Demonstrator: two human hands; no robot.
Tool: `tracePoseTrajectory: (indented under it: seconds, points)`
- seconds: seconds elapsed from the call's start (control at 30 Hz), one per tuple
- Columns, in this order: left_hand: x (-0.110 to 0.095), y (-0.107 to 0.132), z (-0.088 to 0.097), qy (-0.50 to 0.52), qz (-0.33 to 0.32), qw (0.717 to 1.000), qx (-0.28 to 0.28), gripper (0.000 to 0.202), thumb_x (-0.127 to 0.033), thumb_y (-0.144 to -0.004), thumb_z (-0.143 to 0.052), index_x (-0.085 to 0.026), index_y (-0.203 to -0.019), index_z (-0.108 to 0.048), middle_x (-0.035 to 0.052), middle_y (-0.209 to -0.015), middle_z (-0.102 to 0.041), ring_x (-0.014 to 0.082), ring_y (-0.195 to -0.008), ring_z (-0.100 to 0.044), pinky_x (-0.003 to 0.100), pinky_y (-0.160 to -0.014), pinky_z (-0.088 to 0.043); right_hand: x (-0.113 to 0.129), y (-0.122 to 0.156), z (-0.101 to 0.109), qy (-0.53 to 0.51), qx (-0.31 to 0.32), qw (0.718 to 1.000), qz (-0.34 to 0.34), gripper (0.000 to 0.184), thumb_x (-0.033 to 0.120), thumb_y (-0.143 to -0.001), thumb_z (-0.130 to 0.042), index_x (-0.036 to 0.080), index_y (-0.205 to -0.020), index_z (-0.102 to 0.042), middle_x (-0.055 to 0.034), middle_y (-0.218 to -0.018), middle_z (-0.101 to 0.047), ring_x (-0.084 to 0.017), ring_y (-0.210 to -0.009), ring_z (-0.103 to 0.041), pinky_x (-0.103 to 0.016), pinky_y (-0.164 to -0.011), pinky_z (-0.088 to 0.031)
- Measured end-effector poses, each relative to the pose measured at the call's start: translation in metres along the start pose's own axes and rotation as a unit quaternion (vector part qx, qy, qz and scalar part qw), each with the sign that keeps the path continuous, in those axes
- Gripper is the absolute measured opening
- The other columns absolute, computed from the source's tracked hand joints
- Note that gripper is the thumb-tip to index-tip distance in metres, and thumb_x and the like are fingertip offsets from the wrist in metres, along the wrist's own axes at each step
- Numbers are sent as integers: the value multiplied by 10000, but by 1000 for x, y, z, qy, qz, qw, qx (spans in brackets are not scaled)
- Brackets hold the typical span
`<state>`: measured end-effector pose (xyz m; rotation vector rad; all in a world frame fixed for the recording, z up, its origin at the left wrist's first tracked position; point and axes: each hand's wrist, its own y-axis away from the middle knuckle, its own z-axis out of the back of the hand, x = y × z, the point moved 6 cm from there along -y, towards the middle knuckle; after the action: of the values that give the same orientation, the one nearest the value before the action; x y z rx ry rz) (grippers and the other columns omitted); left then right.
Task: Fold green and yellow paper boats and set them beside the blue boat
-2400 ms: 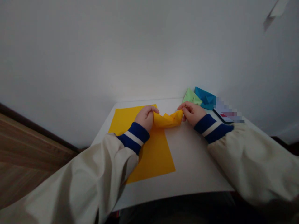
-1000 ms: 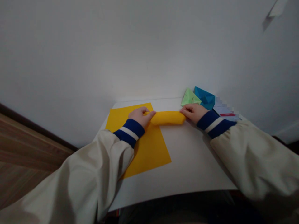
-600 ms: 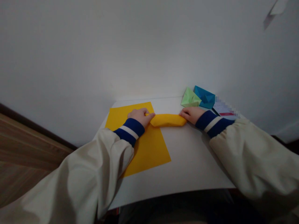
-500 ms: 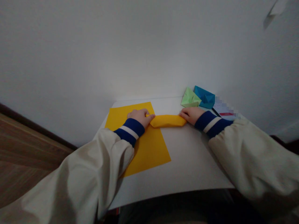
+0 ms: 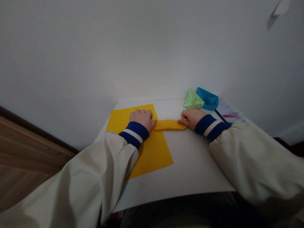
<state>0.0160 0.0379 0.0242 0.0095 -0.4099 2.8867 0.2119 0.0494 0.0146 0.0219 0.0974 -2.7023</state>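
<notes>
A long, narrow piece of folded yellow paper point(image 5: 168, 125) lies crosswise on the white table, its left end over a flat yellow sheet point(image 5: 154, 153). My left hand point(image 5: 142, 118) grips that left end, fingers curled and thumb along the paper. At the opposite end, my right hand point(image 5: 191, 117) pinches the folded paper, with its thumb on top. The fingertips beneath both ends are hidden.
Behind my right hand sit a light green folded paper boat point(image 5: 193, 100) and a blue folded paper boat point(image 5: 208, 98). A partly blurred printed item point(image 5: 226, 112) lies to their right. The wall point(image 5: 147, 50) borders the table's far edge; a wooden panel point(image 5: 30, 158) stands at left.
The folded paper looks flatter and slightly lower. My right hand has shifted left, its thumb now over the paper's end. My left hand's fingers are more curled.
</notes>
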Motion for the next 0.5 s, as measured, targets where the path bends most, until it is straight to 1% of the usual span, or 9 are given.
tracePoseTrajectory:
  seconds: [0.03, 0.1, 0.17, 0.2, 0.27, 0.33, 0.4, 0.5]
  points:
    - [-4, 0, 1, 14, -34, 999, -19, 294, -361, -800, -489, -181, -999, -609, 101, -1038, -617, 282, -1001, -505, 416, -870, -379, 1, 0, 1, 5, -4, 1000, 4, 331, 476, -845, -435, 178, -761, -553, -79, -777, -615, -193, -725, -550, -291, -630, -369]
    - [-16, 0, 0, 57, -130, 989, -30, 305, -235, -823, -443, -192, -1094, -575, 63, -1148, -587, 226, -1067, -481, 364, -952, -347, 4, 0, 4, 15, -12, 1000, 12, 321, 458, -850, -445, 171, -770, -566, -88, -777, -615, -203, -749, -553, -300, -663, -378]
    - [-26, 1, -2, 97, -205, 974, -14, 332, -208, -861, -381, -202, -1142, -558, 33, -1216, -566, 191, -1121, -462, 340, -1011, -306, 6, 0, 7, 17, -20, 999, 18, 316, 445, -855, -451, 165, -776, -575, -93, -776, -615, -209, -760, -554, -308, -684, -382]
    - [-30, 2, -4, 110, -225, 968, 2, 342, -231, -880, -359, -202, -1162, -550, 31, -1241, -557, 188, -1142, -457, 347, -1024, -296, 7, 0, 7, 15, -23, 999, 19, 312, 439, -855, -454, 163, -778, -578, -92, -776, -615, -210, -760, -553, -310, -688, -383]
    - [-34, 3, -7, 121, -239, 963, 41, 379, -297, -905, -331, -199, -1221, -514, 44, -1297, -521, 202, -1184, -443, 393, -1034, -287, 8, 1, 9, 6, -35, 999, 22, 297, 424, -853, -463, 162, -785, -584, -88, -783, -617, -209, -768, -551, -313, -705, -385]
    - [-36, 5, -11, 114, -233, 963, 72, 424, -342, -913, -312, -203, -1288, -454, 55, -1348, -473, 226, -1222, -420, 454, -1041, -266, 11, 2, 12, -10, -56, 998, 34, 279, 407, -849, -468, 162, -803, -593, -85, -810, -624, -207, -786, -550, -316, -730, -385]
    - [-36, 6, -13, 100, -224, 966, 86, 452, -373, -921, -289, -213, -1324, -414, 55, -1387, -427, 247, -1259, -382, 496, -1048, -237, 16, 4, 16, -29, -82, 995, 54, 289, 407, -853, -451, 163, -850, -606, -84, -847, -637, -205, -799, -551, -320, -750, -385]
    - [-37, 6, -14, 84, -219, 967, 99, 472, -403, -927, -268, -220, -1343, -395, 55, -1424, -371, 264, -1300, -326, 502, -1058, -221, 27, 7, 20, -40, -100, 990, 95, 371, 452, -859, -418, 155, -954, -618, -94, -918, -650, -220, -830, -556, -341, -780, -383]
